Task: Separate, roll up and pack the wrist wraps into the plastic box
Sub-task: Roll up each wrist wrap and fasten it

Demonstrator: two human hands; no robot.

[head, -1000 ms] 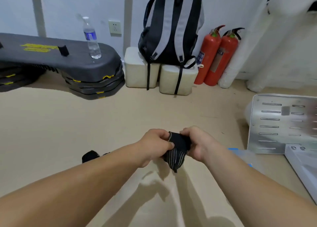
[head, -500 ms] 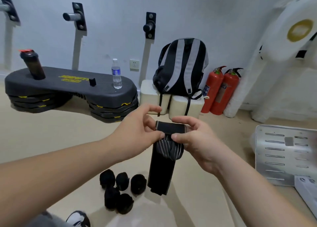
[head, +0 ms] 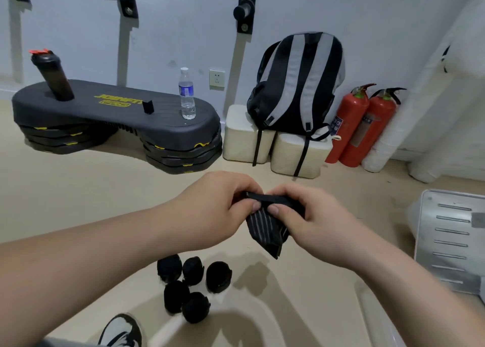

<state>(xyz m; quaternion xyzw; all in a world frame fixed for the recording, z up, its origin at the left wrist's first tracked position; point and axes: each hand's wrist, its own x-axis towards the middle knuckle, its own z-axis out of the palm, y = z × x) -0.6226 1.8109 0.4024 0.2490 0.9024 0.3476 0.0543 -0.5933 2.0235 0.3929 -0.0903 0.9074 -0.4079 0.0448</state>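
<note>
I hold a black wrist wrap (head: 267,227) with thin grey stripes in front of me, above the floor. My left hand (head: 217,207) pinches its upper left end and my right hand (head: 309,220) grips its upper right end. A short striped tail hangs down between my hands. Several rolled-up black wraps (head: 193,287) lie together on the beige floor below my left forearm. The plastic box is not clearly in view.
A stacked black step platform (head: 118,120) carries a shaker and a water bottle (head: 187,94). A backpack (head: 296,84) rests on white blocks, next to two red fire extinguishers (head: 364,126). A slotted metal panel (head: 451,239) lies right. A shoe (head: 122,331) shows at bottom.
The hanging length of the wrap has become much shorter than half a second ago. My hands have moved closer together and lower in view.
</note>
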